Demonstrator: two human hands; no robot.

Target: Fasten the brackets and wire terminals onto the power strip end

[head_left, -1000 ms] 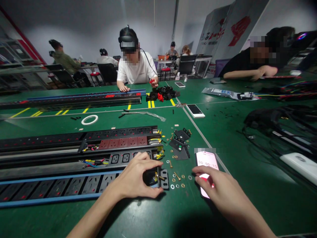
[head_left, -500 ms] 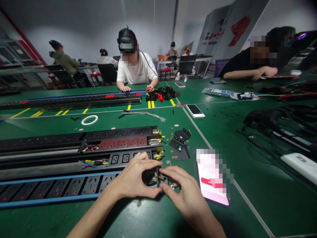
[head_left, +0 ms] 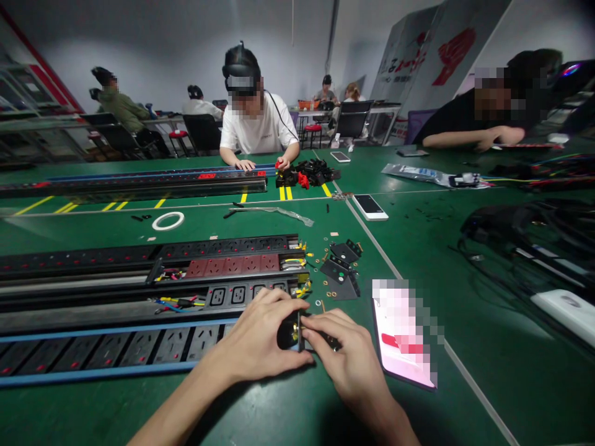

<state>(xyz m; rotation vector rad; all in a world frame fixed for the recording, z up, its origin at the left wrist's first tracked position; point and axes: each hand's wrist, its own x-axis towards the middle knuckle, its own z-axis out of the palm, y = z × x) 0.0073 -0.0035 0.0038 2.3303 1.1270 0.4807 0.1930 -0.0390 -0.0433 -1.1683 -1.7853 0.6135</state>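
Observation:
My left hand (head_left: 264, 337) wraps round the right end of a blue-edged power strip (head_left: 106, 353), with thumb and fingertips pressing a black end plate (head_left: 300, 331) against it. Yellow wire shows inside that end, between thumb and forefinger. My right hand (head_left: 346, 347) is closed in a pinch at the plate's outer face, on a small brass screw mostly covered by the fingertips. Beyond my hands lie several loose black brackets (head_left: 341, 269), with brass rings and small screws scattered about them.
More power strips (head_left: 223, 251) lie parallel behind, their wired ends toward the brackets. A lit phone (head_left: 402, 341) rests to the right, a white phone (head_left: 370, 207) farther back. Black cables (head_left: 525, 235) fill the right side. A co-worker (head_left: 258, 124) handles red and black parts across the table.
My right fingertips have closed in on the screw at the end plate, which stuck out more visibly before. My left hand keeps its hold. The view has shifted slightly.

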